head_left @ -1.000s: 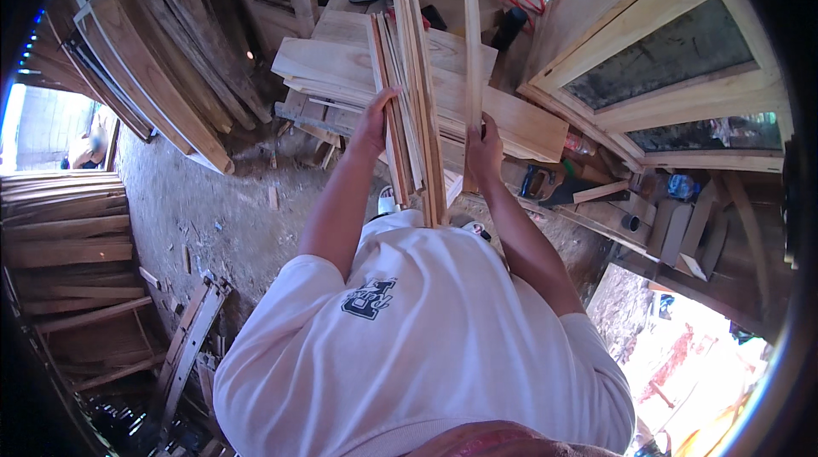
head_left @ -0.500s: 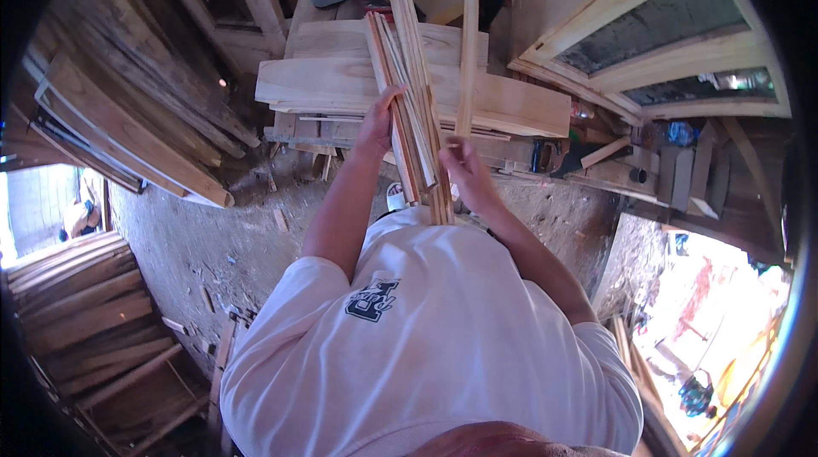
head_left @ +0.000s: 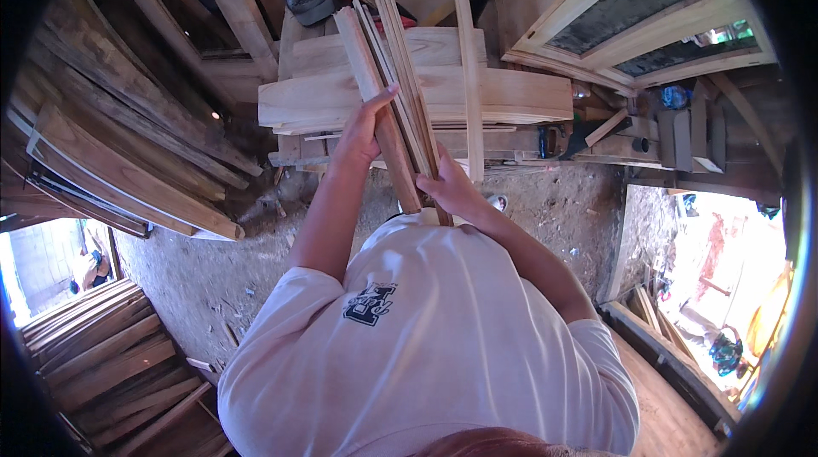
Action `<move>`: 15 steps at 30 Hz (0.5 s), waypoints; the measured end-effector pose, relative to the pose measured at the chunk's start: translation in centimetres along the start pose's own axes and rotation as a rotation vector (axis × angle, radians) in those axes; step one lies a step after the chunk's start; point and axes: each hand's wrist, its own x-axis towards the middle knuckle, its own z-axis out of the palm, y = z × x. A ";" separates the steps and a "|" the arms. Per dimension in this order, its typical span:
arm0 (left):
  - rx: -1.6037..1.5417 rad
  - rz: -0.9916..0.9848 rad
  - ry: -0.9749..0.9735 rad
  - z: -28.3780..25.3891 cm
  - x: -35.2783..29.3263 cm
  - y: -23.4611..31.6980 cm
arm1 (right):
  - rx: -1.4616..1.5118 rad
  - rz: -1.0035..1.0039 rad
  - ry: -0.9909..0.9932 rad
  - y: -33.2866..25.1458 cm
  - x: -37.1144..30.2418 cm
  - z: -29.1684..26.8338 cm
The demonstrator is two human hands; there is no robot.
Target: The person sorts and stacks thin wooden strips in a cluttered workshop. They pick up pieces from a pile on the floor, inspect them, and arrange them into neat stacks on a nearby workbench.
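Observation:
A loose bundle of long, thin wooden strips (head_left: 394, 74) rises in front of my shirt, its far ends fanned apart over the workbench. My left hand (head_left: 365, 126) is closed around the bundle's left side, where a wider reddish strip (head_left: 388, 129) lies outermost. Lower down, my right hand (head_left: 449, 184) grips the right side of the same bundle near its close end. A single pale strip (head_left: 468, 74) lies across the boards to the right, apart from both hands, its near end jutting past the bench edge.
Wide planed boards (head_left: 528, 97) are stacked on the bench. A grey cap (head_left: 310, 0) sits at the back, and a handsaw (head_left: 554, 140) lies at the right. Long planks (head_left: 128, 150) lean at left; a framed wooden panel (head_left: 648, 22) stands far right. Stacked timber (head_left: 111, 355) fills the lower left.
My right hand has left the single strip's near end and moved onto the bundle. That strip now rests on the bench. The bundle has turned, its reddish strip showing more of its face.

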 end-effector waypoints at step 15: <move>0.029 0.336 -0.028 3.2 -2.9 -1.6 | 0.147 0.014 -0.095 -1.8 -1.2 -1.8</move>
